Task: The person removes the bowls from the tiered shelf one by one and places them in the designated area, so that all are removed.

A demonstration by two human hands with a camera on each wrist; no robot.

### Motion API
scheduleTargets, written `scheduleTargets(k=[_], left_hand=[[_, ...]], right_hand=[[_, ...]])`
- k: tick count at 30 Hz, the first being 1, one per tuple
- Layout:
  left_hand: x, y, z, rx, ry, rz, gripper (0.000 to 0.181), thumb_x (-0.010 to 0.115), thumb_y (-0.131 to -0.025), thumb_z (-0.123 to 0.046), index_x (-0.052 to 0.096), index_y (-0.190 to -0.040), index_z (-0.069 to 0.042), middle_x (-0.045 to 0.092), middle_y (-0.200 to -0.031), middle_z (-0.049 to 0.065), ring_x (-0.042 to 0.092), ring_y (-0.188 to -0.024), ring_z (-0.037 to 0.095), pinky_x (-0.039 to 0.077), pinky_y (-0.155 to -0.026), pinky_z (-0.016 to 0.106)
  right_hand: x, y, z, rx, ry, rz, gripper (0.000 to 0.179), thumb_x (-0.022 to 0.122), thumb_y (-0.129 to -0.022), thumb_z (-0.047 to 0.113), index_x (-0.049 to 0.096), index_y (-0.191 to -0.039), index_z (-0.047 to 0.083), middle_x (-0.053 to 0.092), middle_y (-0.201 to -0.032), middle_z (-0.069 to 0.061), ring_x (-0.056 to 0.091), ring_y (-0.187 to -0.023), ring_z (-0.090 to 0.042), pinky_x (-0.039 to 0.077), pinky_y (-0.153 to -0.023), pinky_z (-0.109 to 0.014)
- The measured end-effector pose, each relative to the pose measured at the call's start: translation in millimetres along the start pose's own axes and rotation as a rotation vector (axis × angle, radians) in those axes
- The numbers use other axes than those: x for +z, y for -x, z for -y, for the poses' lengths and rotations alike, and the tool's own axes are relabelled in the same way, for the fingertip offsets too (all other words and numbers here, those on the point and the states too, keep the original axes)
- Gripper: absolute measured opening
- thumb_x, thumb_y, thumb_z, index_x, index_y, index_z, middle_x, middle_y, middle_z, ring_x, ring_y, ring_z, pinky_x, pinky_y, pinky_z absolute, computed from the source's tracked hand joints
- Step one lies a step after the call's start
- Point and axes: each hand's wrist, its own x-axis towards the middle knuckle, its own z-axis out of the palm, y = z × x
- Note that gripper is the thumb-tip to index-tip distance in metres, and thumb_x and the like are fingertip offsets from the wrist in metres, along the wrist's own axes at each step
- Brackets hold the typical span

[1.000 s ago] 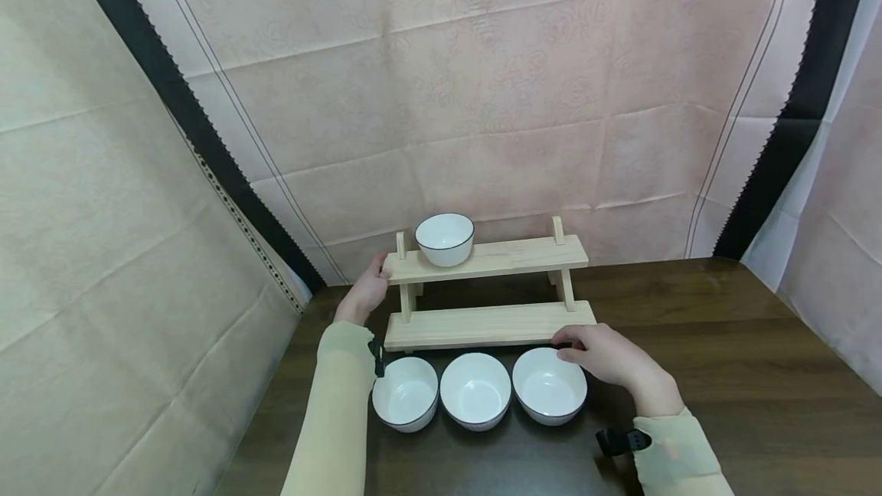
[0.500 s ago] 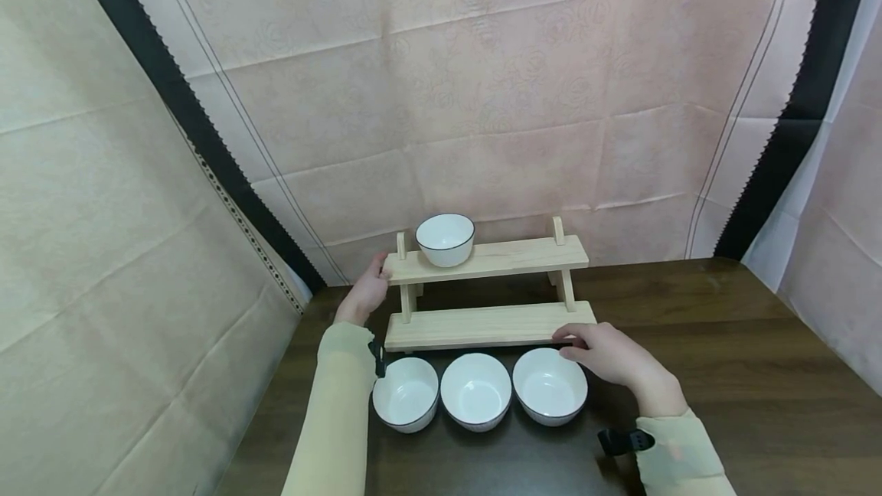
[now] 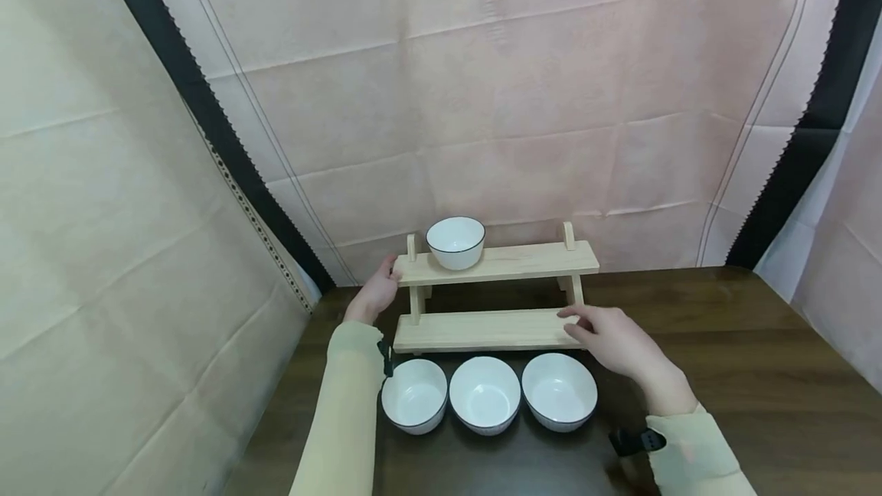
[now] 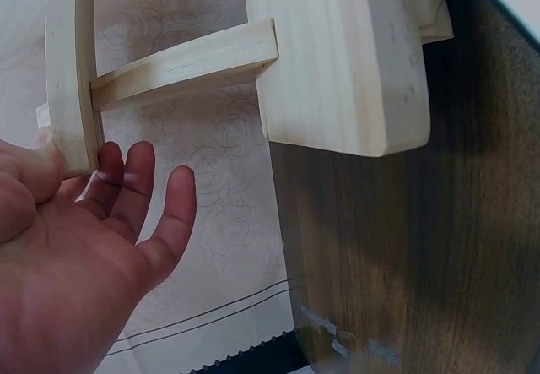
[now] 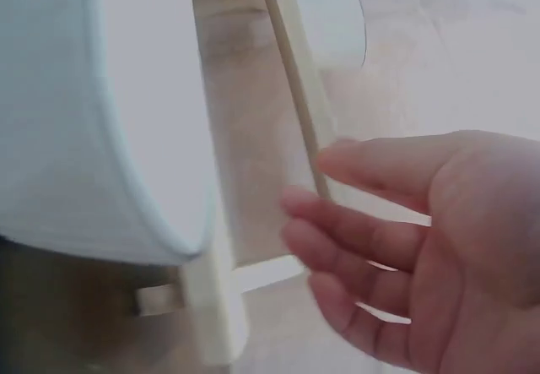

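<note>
A two-tier wooden display shelf (image 3: 520, 262) stands at the back of the table. My left hand (image 3: 372, 295) grips the left end of its upper board, thumb on one face and fingertips at the other in the left wrist view. One white bowl (image 3: 455, 247) with a dark rim sits on that board, left of centre. My right hand (image 3: 620, 341) hovers over the right end of the lower board (image 3: 482, 331), fingers loosely bent and holding nothing. In the right wrist view, a near bowl (image 5: 51, 138) looms large left of the fingers.
In front of the shelf, a left bowl (image 3: 415, 395), a middle bowl (image 3: 485, 395) and a right bowl (image 3: 560, 391) stand in a row on the dark wooden table (image 3: 723, 343). A pale cloth backdrop (image 3: 510, 98) hangs behind and at the sides.
My right hand has lifted away from the right bowl's rim and the lower board's front edge. My left hand keeps its grip. The head view has shifted slightly.
</note>
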Motion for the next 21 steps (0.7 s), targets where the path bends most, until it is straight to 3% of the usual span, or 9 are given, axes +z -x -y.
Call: scheduleTargets(k=[5, 8, 14, 21], left_hand=[[0.0, 0.1, -4.2, 0.008, -0.005, -0.001, 0.052, 0.029, -0.102, -0.026, 0.010, -0.151, -0.024, 0.016, -0.157, 0.010, 0.012, -0.144, 0.030, 0.012, -0.115, 0.054], [-0.1, 1.4, -6.7, 0.005, 0.001, -0.004, 0.052, 0.029, -0.102, -0.027, 0.011, -0.151, -0.024, 0.017, -0.156, 0.010, 0.012, -0.144, 0.030, 0.012, -0.115, 0.054], [-5.1, -0.1, -7.1, -0.008, -0.037, 0.010, 0.052, 0.030, -0.102, -0.027, 0.011, -0.150, -0.025, 0.019, -0.155, 0.012, 0.017, -0.143, 0.032, 0.016, -0.113, 0.055], [-7.4, -0.5, -6.7, -0.005, -0.057, 0.003, 0.050, 0.036, -0.101, -0.024, 0.018, -0.148, -0.021, 0.038, -0.142, 0.017, 0.036, -0.132, 0.033, 0.028, -0.109, 0.052]], right_hand=[[-16.0, -19.4, 16.3, -0.093, -0.061, -0.056, 0.025, 0.055, -0.094, 0.031, 0.060, -0.119, 0.030, 0.066, -0.094, 0.004, 0.055, -0.074, -0.014, 0.044, -0.060, -0.029], [-18.5, -33.8, 23.3, -0.126, -0.102, -0.045, 0.026, 0.054, -0.095, 0.031, 0.059, -0.120, 0.030, 0.067, -0.098, 0.004, 0.060, -0.080, -0.014, 0.046, -0.063, -0.029], [-12.9, -58.6, 36.7, -0.124, -0.100, -0.006, 0.027, 0.053, -0.095, 0.026, 0.060, -0.121, 0.023, 0.066, -0.106, 0.001, 0.060, -0.086, -0.013, 0.048, -0.068, -0.030], [-11.8, -84.5, 63.5, -0.061, -0.141, -0.027, 0.030, 0.049, -0.096, 0.028, 0.058, -0.124, 0.022, 0.067, -0.099, -0.004, 0.062, -0.079, -0.017, 0.048, -0.060, -0.029]])
